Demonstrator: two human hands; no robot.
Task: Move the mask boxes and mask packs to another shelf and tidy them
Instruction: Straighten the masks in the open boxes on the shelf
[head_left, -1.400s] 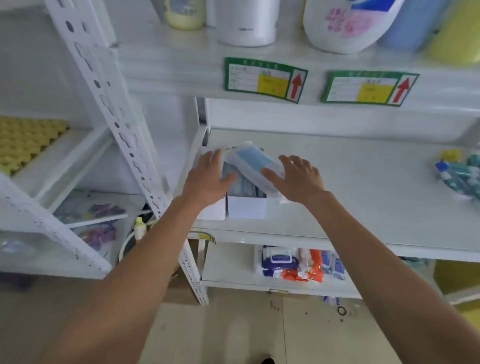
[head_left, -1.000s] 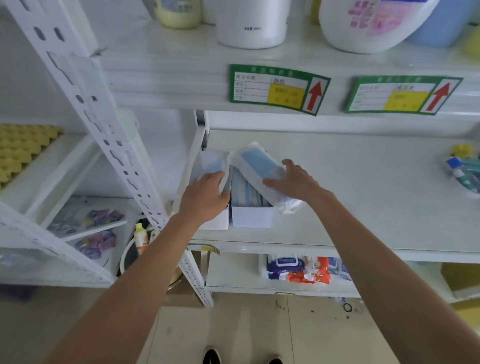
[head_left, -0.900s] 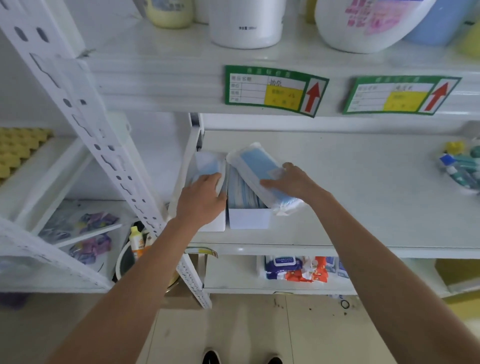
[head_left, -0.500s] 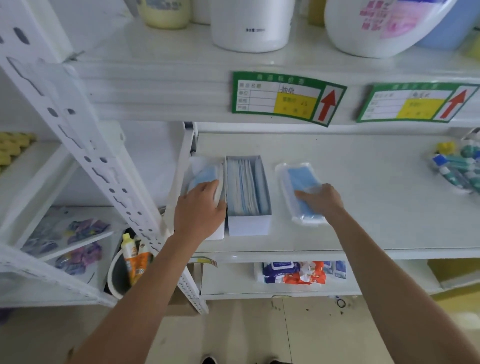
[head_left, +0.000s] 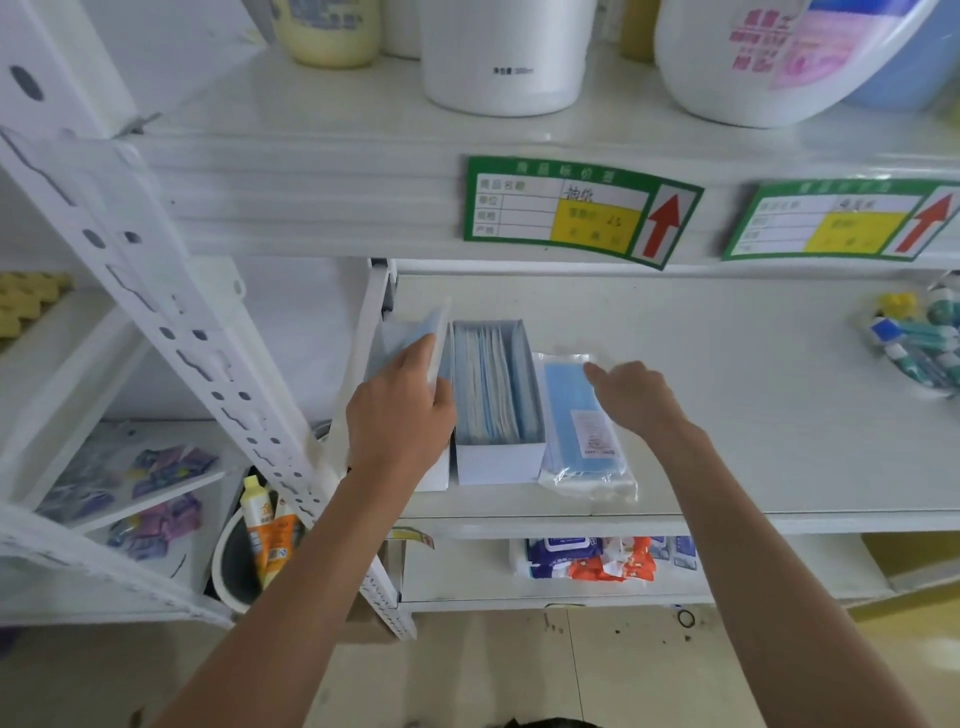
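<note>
Hands: left (head_left: 400, 410) grips flat blue mask pack (head_left: 415, 338); right (head_left: 636, 397) loose over crinkly plastic pack (head_left: 576, 415).

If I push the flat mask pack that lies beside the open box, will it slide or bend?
The mask pack lies flat in glossy clear wrap on the smooth shelf, so it probably slides easily. It looks thin and soft, likely floppy when lifted, and light.

The mask pack (head_left: 576, 415) is pale blue inside clear wrap with a white label. The mask box (head_left: 496, 405) is white, its contents striped blue and white. At 12 o'clock, the shelf tags (head_left: 579, 210) are green-bordered with yellow patches and red arrows. The shelf (head_left: 753, 395) is white.
</note>
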